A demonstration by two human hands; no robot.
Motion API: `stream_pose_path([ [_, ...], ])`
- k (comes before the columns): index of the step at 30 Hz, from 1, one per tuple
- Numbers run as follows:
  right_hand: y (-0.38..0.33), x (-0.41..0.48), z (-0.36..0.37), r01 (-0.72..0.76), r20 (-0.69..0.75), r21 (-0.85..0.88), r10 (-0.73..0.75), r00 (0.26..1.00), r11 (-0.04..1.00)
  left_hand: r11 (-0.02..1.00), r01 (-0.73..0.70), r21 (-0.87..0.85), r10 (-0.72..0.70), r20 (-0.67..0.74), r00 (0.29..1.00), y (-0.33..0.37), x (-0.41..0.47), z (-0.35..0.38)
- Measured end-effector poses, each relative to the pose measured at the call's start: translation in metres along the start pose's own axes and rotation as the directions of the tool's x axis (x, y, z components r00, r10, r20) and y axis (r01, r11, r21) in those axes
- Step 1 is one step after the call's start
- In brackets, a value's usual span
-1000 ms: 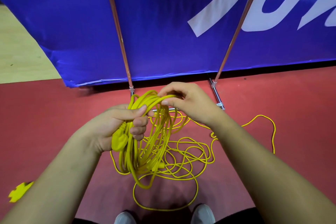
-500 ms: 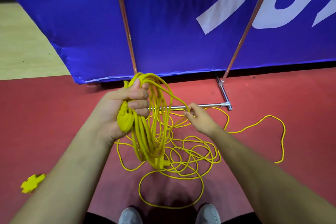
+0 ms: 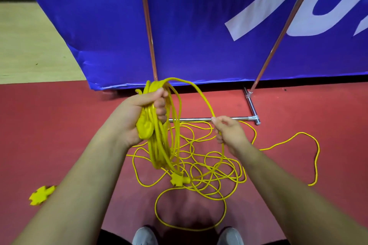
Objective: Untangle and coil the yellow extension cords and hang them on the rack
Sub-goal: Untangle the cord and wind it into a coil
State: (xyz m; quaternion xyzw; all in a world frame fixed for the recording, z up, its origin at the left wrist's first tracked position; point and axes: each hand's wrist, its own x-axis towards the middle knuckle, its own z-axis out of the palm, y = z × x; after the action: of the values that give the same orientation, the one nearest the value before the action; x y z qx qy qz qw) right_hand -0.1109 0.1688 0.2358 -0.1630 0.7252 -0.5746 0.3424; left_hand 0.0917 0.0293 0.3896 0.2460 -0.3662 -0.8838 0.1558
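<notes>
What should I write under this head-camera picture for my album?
Coiling time: the left hand grips the yellow coil, the right hand pinches a loose loop above the tangle on the red floor.

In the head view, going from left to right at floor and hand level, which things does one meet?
yellow cross-shaped piece on the floor → left hand, gripping the cord coil → right hand, pinching a cord strand → chrome rack foot corner → outermost cord loop.

Red floor [image 3: 59, 125], tangled yellow cord [image 3: 219, 180]
</notes>
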Motion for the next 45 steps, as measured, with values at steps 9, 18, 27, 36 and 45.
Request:
stream_pose_path([
  [9, -0.116, -0.073, -0.002, 0.420, 0.757, -0.517, 0.170, 0.631, 0.746, 0.907, 0.114, 0.406, -0.093, -0.073, 0.993, -0.044, 0.006, 0.009],
  [18, -0.103, -0.053, -0.021, 0.282, 0.730, -0.281, 0.013, 0.683, 0.917, 0.846, 0.146, 0.512, -0.165, -0.009, 0.986, -0.030, 0.000, 0.016],
  [27, -0.037, -0.019, -0.076, -0.103, 0.541, -0.046, 0.112, 0.834, 0.994, 0.949, 0.152, 0.275, -0.136, -0.077, 0.988, -0.017, -0.002, 0.013],
  [36, -0.091, -0.038, -0.036, 0.242, 0.356, -0.087, -0.197, 0.913, 0.966, 0.919, 0.274, 0.283, -0.274, -0.042, 0.961, -0.024, -0.010, 0.012],
  [45, -0.135, -0.074, -0.002, 0.463, 0.475, -0.165, -0.341, 0.811, 0.871, 0.940, 0.210, 0.268, -0.251, 0.130, 0.959, -0.025, -0.007, 0.009],
])
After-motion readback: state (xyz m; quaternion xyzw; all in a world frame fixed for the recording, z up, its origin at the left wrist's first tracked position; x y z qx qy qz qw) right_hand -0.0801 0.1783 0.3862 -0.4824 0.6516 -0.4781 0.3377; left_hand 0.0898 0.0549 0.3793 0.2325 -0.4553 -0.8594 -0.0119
